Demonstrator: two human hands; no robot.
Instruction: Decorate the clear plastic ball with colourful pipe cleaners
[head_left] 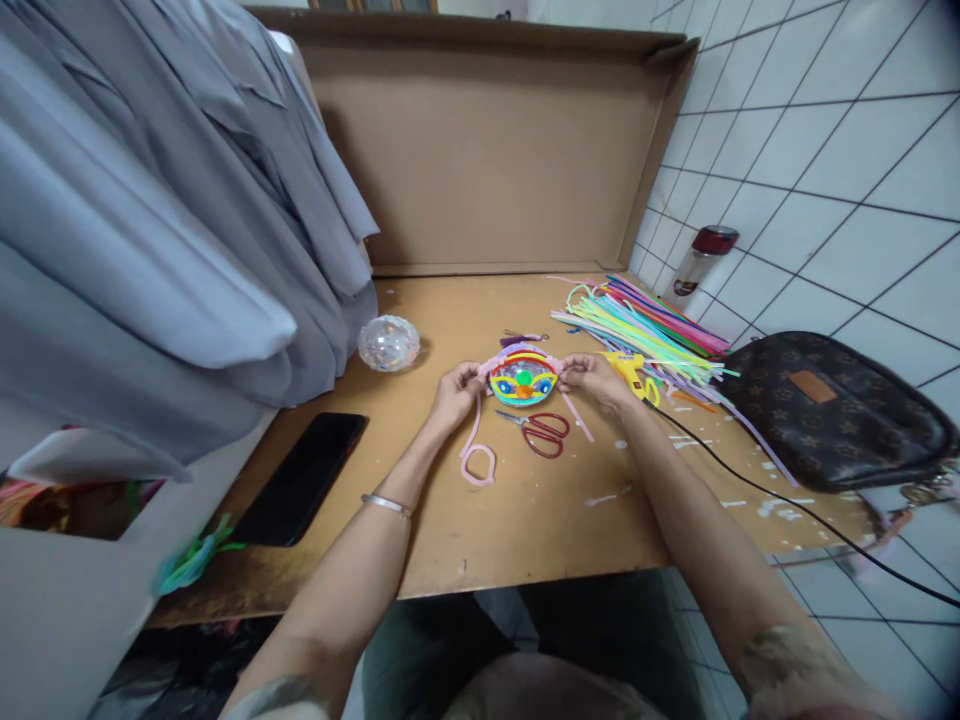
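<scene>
A clear round ball decorated with colourful pipe cleaners [523,378] is in the middle of the table, between my hands. At its left side my left hand [456,392] pinches a pink pipe cleaner [470,440], whose curled end hangs down onto the table. On the other side my right hand [592,380] is closed on the pink strip at the ball's edge, and a straight pink end [577,417] sticks out below. Red-handled scissors [545,435] lie just in front of the ball. Close to my right hand lies a yellow glue gun [631,374].
A plain clear ball [389,343] and a black phone [302,480] are on the left. Pipe cleaners [652,325], a brown bag [840,410] and a bottle [701,262] occupy the right. A black cord [750,480] crosses the right side; cardboard [495,150] stands behind.
</scene>
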